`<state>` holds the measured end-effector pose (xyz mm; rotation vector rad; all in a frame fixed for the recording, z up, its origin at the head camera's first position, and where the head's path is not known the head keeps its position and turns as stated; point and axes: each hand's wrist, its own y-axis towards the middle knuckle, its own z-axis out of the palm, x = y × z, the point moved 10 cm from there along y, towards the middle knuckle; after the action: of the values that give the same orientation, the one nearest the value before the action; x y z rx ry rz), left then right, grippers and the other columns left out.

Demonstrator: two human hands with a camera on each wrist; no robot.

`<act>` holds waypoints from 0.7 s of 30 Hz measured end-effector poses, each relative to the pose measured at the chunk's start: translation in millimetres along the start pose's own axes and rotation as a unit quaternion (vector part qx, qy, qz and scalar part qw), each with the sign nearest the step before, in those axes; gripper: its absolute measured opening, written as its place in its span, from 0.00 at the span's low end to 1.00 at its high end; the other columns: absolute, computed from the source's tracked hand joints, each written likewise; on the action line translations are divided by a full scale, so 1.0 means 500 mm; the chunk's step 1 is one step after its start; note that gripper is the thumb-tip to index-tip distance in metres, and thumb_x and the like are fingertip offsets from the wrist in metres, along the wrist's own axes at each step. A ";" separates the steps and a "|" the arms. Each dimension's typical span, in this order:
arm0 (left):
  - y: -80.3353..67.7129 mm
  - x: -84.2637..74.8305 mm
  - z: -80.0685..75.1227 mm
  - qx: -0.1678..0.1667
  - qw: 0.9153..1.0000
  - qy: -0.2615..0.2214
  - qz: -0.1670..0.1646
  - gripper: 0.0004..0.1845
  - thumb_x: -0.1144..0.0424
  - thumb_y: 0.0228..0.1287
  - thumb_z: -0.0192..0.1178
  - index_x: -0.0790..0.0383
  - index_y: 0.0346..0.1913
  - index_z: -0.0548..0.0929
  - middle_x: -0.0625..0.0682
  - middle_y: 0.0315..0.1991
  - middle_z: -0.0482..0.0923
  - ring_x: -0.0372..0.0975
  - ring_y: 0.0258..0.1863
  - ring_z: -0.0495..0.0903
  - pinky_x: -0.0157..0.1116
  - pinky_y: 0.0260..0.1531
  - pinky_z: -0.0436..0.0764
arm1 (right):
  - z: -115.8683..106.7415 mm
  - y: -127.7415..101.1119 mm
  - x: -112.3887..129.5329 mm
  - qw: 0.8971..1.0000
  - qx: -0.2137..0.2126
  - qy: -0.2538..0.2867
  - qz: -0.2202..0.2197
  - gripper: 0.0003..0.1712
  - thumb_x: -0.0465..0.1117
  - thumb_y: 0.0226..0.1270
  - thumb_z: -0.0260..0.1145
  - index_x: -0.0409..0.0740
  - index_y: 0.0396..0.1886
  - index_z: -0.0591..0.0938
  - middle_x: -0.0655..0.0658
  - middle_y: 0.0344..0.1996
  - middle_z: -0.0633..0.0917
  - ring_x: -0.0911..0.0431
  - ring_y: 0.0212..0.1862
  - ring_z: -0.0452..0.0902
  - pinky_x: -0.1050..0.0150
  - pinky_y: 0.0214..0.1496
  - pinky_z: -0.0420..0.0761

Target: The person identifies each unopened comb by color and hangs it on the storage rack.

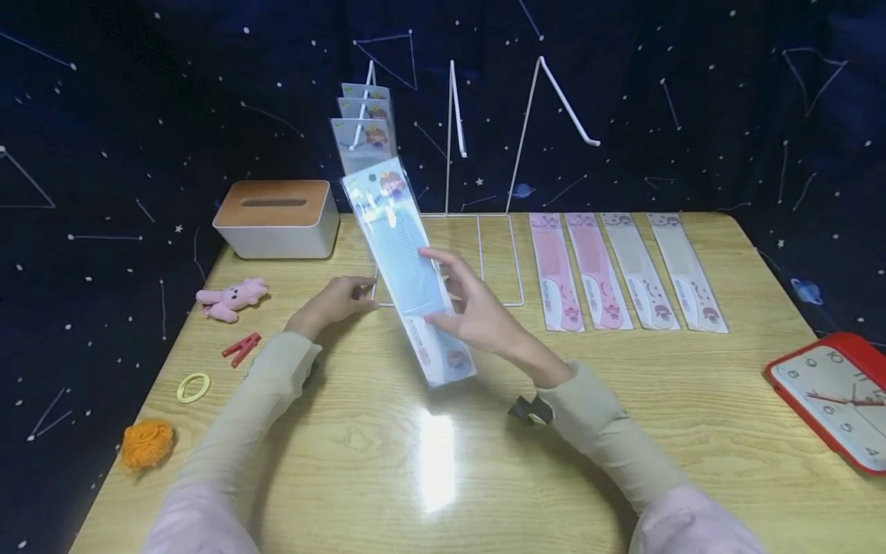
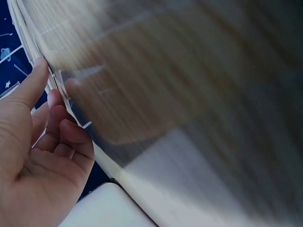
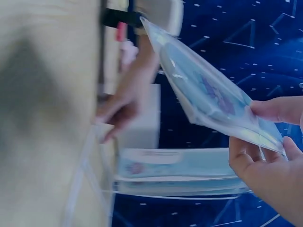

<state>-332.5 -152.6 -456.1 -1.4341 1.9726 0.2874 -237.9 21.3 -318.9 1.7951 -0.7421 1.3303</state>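
Right now, the right hand [image 1: 477,308] pinches a packaged blue comb [image 1: 404,273] by its long edges, holding it tilted above the counter [image 1: 346,462], before the wire rack [image 1: 448,169]. The left hand [image 1: 338,300] pinches the rack's front left corner, while similar packs [image 1: 361,144] hang on its left hook.

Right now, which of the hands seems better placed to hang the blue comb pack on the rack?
Probably the right: the right hand holds the blue comb pack raised, its top near the leftmost hook's tip, while the left hand is low at the rack's base.
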 end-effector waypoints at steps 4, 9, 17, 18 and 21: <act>0.000 0.001 0.001 -0.001 1.000 -0.001 0.004 0.31 0.62 0.63 0.62 0.72 0.66 0.67 0.55 0.33 0.74 0.41 0.31 0.69 0.35 0.32 0.70 | -0.001 0.032 0.041 0.999 -0.006 -0.021 -0.028 0.46 0.17 0.52 0.60 0.40 0.71 0.57 0.32 0.56 0.68 0.41 0.50 0.75 0.54 0.47 0.81; -0.001 -0.003 0.000 -0.003 1.000 0.003 0.012 0.30 0.63 0.63 0.62 0.73 0.65 0.67 0.55 0.33 0.75 0.41 0.31 0.70 0.35 0.34 0.71 | 0.005 0.055 0.051 0.998 -0.011 -0.048 -0.037 0.46 0.17 0.52 0.60 0.41 0.71 0.58 0.33 0.56 0.68 0.43 0.46 0.75 0.56 0.46 0.82; 0.000 -0.002 -0.002 -0.010 1.000 0.000 0.016 0.30 0.63 0.63 0.62 0.73 0.65 0.67 0.55 0.32 0.75 0.42 0.32 0.71 0.36 0.35 0.72 | -0.004 0.077 0.028 0.997 -0.026 -0.074 -0.026 0.45 0.19 0.54 0.63 0.42 0.71 0.59 0.34 0.56 0.69 0.45 0.46 0.75 0.57 0.43 0.82; 0.000 -0.002 -0.002 -0.009 1.000 0.000 0.016 0.30 0.63 0.62 0.63 0.73 0.65 0.68 0.55 0.32 0.75 0.41 0.32 0.71 0.36 0.35 0.72 | -0.006 0.082 0.023 0.996 -0.028 -0.080 -0.025 0.45 0.20 0.54 0.63 0.42 0.71 0.59 0.35 0.56 0.70 0.45 0.46 0.75 0.57 0.43 0.81; -0.001 -0.001 -0.001 -0.006 1.000 -0.003 0.012 0.31 0.63 0.62 0.63 0.74 0.65 0.67 0.55 0.31 0.75 0.41 0.31 0.71 0.35 0.34 0.72 | -0.012 0.104 0.011 0.995 -0.031 -0.092 -0.022 0.44 0.24 0.56 0.65 0.45 0.71 0.60 0.37 0.54 0.72 0.47 0.47 0.74 0.57 0.45 0.80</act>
<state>-332.3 -152.8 -455.5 -1.4177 1.9874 0.3138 -281.3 -1.6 -300.5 1.8908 -0.8284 1.1109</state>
